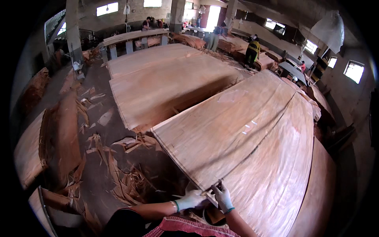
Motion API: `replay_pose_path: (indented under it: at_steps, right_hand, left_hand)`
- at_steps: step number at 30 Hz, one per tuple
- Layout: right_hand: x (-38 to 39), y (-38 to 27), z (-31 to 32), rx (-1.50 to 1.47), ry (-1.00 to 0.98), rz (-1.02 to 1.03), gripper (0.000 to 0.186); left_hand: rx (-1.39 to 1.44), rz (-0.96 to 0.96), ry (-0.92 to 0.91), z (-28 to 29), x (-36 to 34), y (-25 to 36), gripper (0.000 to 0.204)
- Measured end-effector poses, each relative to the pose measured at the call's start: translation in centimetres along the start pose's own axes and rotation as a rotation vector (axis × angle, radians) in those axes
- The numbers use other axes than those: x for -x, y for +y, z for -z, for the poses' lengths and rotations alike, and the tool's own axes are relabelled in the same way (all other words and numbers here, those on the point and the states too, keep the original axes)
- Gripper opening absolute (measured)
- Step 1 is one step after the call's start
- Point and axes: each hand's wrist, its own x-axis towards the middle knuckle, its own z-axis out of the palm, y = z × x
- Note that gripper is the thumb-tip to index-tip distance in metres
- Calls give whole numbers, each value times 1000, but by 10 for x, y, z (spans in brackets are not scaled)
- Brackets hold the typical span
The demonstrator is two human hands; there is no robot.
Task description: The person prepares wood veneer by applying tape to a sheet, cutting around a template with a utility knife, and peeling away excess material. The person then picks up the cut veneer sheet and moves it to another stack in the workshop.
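Head view: hands (190, 200), grip unclear, at wood sheet (229, 138) near container (204, 217) holding something brown (216, 215).

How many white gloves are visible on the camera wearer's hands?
2: one on the left hand, one on the right hand, both at the near end of a wood veneer sheet.

The head-worn view looks from above and just behind the left hand (191, 200) and right hand (222, 198), so both sit near, low in the frame. It faces down and forward, over the pale wood sheets (241, 114) beyond the hands, to what seems, dim and small, the room's far wall (138, 16). Straight edges bow toward the sides.
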Motion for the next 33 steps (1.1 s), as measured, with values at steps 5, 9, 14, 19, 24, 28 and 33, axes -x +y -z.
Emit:
replay_pose_path:
  at_steps: [5, 9, 14, 19, 24, 28, 33]
  right_hand:
    - [-12, -24, -40, 85, -139, 107, 25]
    - [1, -31, -58, 79, -74, 4, 24]
    - [7, -26, -61, 45, -41, -233, 29]
    - [-42, -42, -104, 163, -163, -64, 24]
    - [-127, -74, -133, 372, -126, -8, 37]
    - [-182, -107, -157, 271, -78, 26, 43]
    - [-174, -167, -179, 31, -37, -145, 37]
  left_hand:
    - [-528, -260, 295, 122, 18, -51, 34]
    - [-653, -177, 301, 158, 29, -71, 37]
    - [-686, -614, 553, 250, -53, -20, 17]
    - [-758, -152, 1229, 441, -143, -21, 43]
    - [-516, -166, 1249, 422, -191, -24, 27]
    - [-509, -318, 1285, 382, -170, -4, 18]
    - [-768, -815, 1063, 263, -119, 81, 6]
